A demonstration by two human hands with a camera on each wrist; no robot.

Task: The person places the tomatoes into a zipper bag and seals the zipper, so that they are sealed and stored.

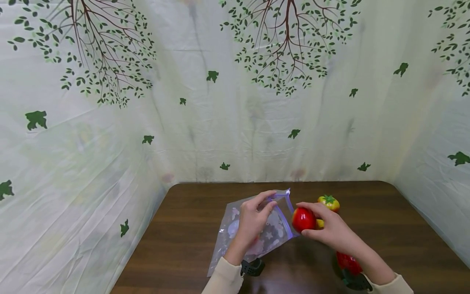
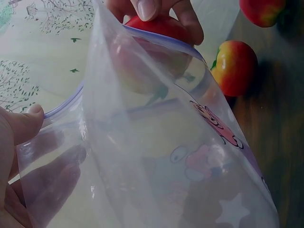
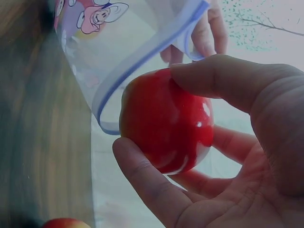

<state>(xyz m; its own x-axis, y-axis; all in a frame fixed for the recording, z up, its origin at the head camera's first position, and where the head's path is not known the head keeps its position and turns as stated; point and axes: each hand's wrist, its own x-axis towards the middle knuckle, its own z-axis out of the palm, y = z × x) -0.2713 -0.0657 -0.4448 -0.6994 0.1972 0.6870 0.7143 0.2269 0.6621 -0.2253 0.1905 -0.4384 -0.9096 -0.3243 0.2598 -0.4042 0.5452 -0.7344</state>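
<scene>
My left hand pinches the edge of a clear zip bag with a purple closure and printed cartoon figures. The bag's mouth gapes toward the right. In the fingertips of my right hand is a shiny red apple, held right at that mouth. Through the plastic in the left wrist view, the apple's lower part and a green leaf show. A reddish patch shows by my left wrist in the head view; I cannot tell whether it is print or something inside.
Behind my right hand lies a yellow-and-red fruit with a green top, and a bit of yellow peeks out beside the apple. A red fruit lies partly hidden under my right wrist. The brown table meets leaf-printed cloth walls.
</scene>
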